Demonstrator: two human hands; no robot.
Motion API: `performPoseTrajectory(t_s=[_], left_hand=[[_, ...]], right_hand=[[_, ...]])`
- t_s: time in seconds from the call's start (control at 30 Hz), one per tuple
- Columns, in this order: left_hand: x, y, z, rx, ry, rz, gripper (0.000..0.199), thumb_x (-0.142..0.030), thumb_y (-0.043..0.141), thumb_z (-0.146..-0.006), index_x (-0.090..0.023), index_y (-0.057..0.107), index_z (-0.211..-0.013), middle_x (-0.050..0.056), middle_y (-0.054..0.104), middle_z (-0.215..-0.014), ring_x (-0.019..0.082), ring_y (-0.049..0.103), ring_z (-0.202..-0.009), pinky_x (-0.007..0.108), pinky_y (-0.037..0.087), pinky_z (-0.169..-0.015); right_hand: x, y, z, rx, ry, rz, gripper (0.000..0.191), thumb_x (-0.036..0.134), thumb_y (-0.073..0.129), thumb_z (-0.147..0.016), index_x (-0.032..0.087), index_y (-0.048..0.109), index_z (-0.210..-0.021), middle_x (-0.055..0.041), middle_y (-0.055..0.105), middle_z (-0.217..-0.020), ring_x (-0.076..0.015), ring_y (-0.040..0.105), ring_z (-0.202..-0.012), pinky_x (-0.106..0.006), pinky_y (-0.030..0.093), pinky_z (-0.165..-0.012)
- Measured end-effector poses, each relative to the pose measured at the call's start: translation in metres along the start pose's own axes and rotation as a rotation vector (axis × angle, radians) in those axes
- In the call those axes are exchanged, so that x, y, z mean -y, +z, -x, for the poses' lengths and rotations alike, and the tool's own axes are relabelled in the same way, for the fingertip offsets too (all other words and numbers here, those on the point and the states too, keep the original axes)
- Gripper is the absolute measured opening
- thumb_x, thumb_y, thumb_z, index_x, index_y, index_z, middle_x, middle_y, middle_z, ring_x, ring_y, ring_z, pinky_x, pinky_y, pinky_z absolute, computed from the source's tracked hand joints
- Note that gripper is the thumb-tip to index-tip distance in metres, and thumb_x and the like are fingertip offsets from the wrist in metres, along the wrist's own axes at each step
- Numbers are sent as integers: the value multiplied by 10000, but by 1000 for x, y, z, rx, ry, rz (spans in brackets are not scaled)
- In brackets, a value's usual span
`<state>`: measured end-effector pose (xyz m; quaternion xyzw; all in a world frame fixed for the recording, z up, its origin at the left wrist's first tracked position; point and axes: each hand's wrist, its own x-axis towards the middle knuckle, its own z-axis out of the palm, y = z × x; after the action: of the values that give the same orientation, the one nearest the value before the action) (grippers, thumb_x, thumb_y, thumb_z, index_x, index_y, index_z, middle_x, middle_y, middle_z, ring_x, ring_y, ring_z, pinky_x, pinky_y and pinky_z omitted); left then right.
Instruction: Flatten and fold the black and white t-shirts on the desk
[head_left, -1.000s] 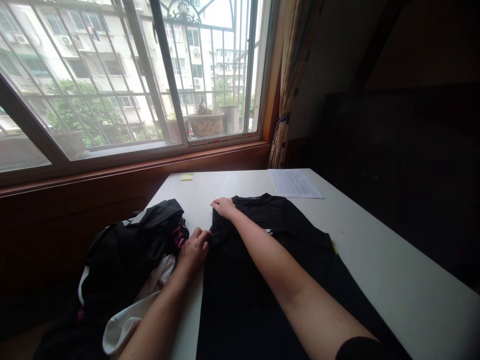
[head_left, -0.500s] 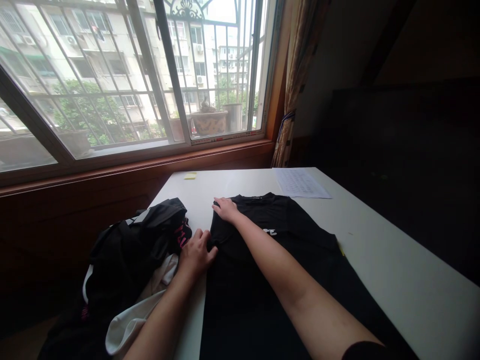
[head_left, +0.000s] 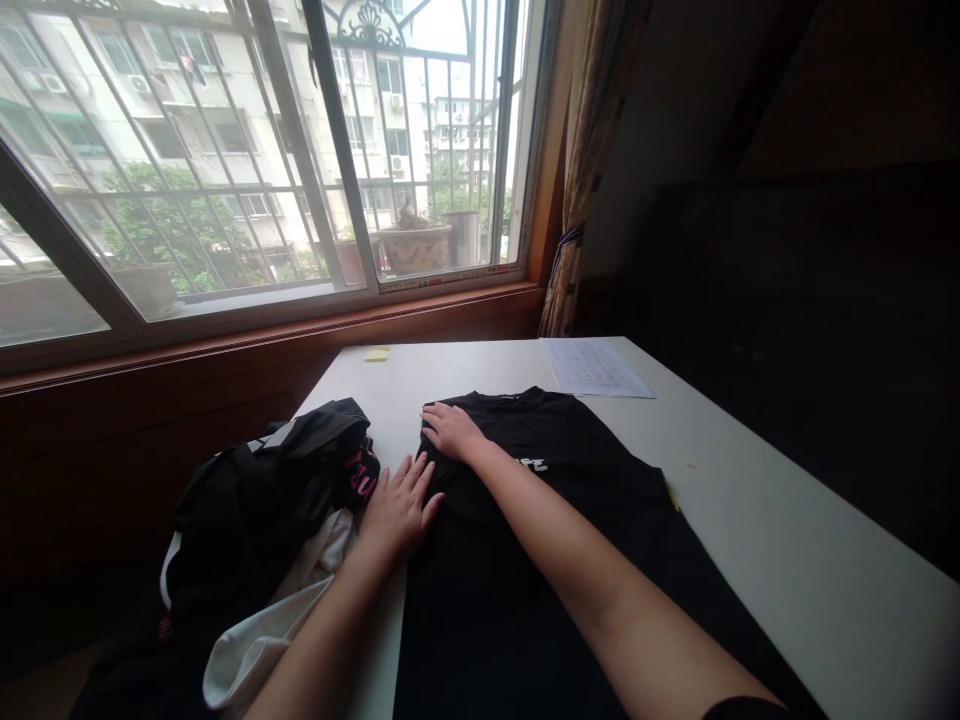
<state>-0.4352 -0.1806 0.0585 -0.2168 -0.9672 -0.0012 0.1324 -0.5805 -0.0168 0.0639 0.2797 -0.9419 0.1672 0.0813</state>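
Observation:
A black shirt (head_left: 480, 590) with a small white print on its chest is spread over the white table (head_left: 757, 480), its neckline toward the far edge. My left hand (head_left: 399, 505) rests with fingers spread at the shirt's left edge, fingertips on the cloth. My right hand (head_left: 454, 432) lies flat on the shirt's upper left corner, fingers apart. My right forearm crosses the shirt and hides part of it and of the print.
Left of the shirt lies a heap of black clothes (head_left: 247, 510) with pink lettering and a white cloth (head_left: 247, 650). Printed paper (head_left: 596, 367) and a yellow note (head_left: 377, 354) are near the far edge, below a barred window (head_left: 420, 150).
My left hand has gone from curled fingers at the shirt's edge to spread fingers laid on it. My right hand has flattened and shifted slightly toward me.

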Motion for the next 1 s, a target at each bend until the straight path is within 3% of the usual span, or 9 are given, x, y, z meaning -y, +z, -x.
performPoseTrajectory(t_s=[0.13,0.27,0.43,0.57,0.7,0.83,1.0], left_hand=[[-4,0,2,46,-123,-24,578,-481,385,-1057,-180,461,-1544,93,396,-1624,339,378,-1500,577,362,-1186],[-9,-4,3,69,-163,-41,609,-480,374,-1057,-138,437,-1556,128,360,-1635,346,346,-1515,560,350,-1194],[-12,-3,3,83,-203,-79,657,-489,364,-1056,-68,410,-1559,186,309,-1643,338,352,-1514,526,345,-1200],[-14,-4,4,51,-232,-114,677,-459,380,-1048,19,425,-1525,260,366,-1599,371,382,-1493,526,392,-1161],[-16,-7,5,-39,-100,-128,593,-358,374,-1038,-26,451,-1523,221,374,-1614,369,334,-1517,552,375,-1167],[-19,-3,4,-46,150,-59,543,-343,358,-1049,-117,466,-1531,114,373,-1640,275,311,-1539,475,305,-1239],[-23,2,8,19,130,-36,573,-415,377,-1057,-136,436,-1555,108,350,-1646,285,330,-1529,482,316,-1241]], right_hand=[[-5,7,-4,15,101,28,470,391,371,-1070,277,513,-1503,-51,426,-1624,-289,315,-1519,-590,251,-1217],[-5,9,-7,-12,157,47,475,392,374,-1071,275,497,-1515,-67,434,-1618,-301,329,-1508,-588,258,-1210],[-3,-1,0,-141,154,60,469,231,409,-1040,167,516,-1493,-144,476,-1570,-275,384,-1469,-468,272,-1230],[-6,-13,11,-159,40,38,427,212,354,-1051,162,631,-1372,-118,598,-1454,-227,500,-1371,-361,360,-1186],[-9,-12,14,-51,-114,18,389,309,484,-1026,201,663,-1354,-61,596,-1482,-199,514,-1382,-320,360,-1195],[-10,-3,8,59,-132,26,500,404,489,-1025,196,561,-1474,-80,449,-1604,-261,398,-1488,-446,306,-1233],[-14,3,-6,129,-60,46,554,478,353,-1059,267,432,-1564,-20,311,-1674,-252,264,-1553,-523,206,-1258]])
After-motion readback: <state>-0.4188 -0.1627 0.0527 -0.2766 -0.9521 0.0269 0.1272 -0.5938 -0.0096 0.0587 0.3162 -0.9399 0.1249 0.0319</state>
